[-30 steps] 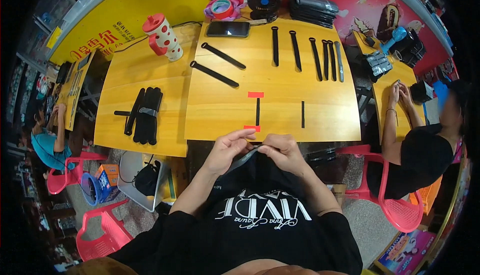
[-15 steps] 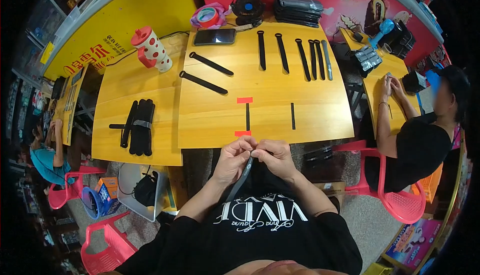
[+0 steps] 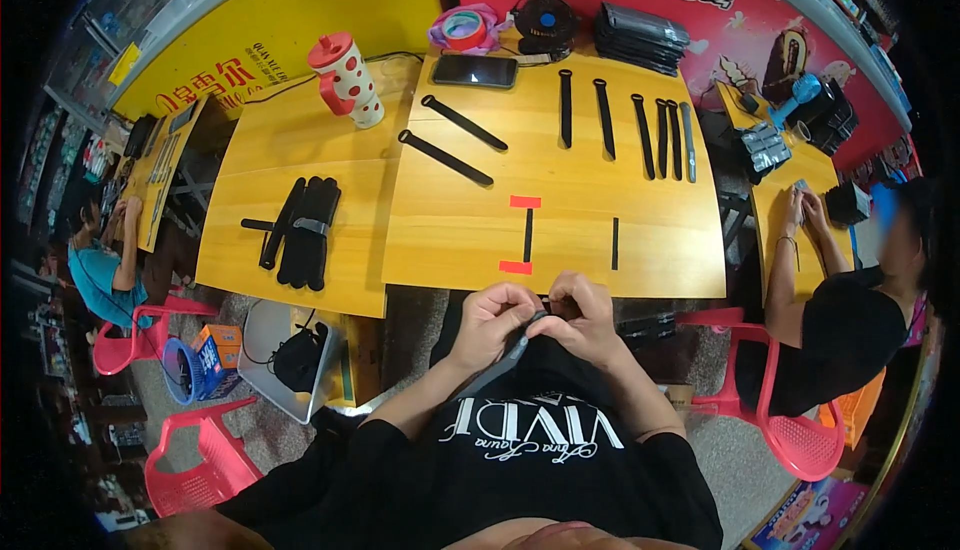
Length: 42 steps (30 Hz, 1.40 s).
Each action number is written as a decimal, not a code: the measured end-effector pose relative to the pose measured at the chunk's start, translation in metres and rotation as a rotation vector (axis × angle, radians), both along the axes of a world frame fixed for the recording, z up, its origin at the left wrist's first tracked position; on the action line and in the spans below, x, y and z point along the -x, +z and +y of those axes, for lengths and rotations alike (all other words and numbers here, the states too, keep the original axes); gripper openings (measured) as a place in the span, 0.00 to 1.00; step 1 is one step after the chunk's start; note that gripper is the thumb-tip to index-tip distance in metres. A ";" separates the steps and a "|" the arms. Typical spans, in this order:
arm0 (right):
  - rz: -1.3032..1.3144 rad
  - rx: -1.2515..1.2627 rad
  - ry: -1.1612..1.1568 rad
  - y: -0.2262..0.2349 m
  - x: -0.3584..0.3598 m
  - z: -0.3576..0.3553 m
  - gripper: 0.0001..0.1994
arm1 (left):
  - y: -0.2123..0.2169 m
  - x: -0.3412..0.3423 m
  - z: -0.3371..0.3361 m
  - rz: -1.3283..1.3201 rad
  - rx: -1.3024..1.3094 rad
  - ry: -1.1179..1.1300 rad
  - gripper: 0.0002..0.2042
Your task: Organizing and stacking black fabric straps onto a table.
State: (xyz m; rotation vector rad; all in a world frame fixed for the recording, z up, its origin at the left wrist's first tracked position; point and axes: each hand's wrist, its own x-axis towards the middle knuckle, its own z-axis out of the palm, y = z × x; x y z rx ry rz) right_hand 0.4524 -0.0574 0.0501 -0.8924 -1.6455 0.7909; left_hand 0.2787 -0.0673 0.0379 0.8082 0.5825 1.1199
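Just in front of the table's near edge, close to my body, both hands hold a dark grey cable strap. My left hand is closed on it, with the strap's tail hanging down from the fingers toward my shirt. My right hand pinches its upper end, where a small black part shows between the fingers; the details there are hidden. On the table beyond lie a black strip between two pieces of red tape and a second, separate black strip.
Black ring-ended straps and a grey strap lie farther back on the table. A phone, small fan, dotted cup and strap bundle surround them. Co-workers sit at both sides.
The whole view has shifted, so the table sits farther right in the picture. My fingers have changed position at the strap's upper end, and its tail now slants more.
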 end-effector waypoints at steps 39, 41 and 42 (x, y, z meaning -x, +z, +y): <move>0.173 0.109 0.478 0.055 -0.147 -0.050 0.18 | 0.064 0.278 0.072 0.368 -0.185 1.272 0.06; 0.332 0.128 0.266 0.041 -0.158 -0.055 0.22 | 0.071 0.249 0.085 0.586 -0.260 1.249 0.05; 0.379 0.159 0.231 0.036 -0.159 -0.056 0.20 | 0.077 0.226 0.091 0.679 -0.287 1.217 0.05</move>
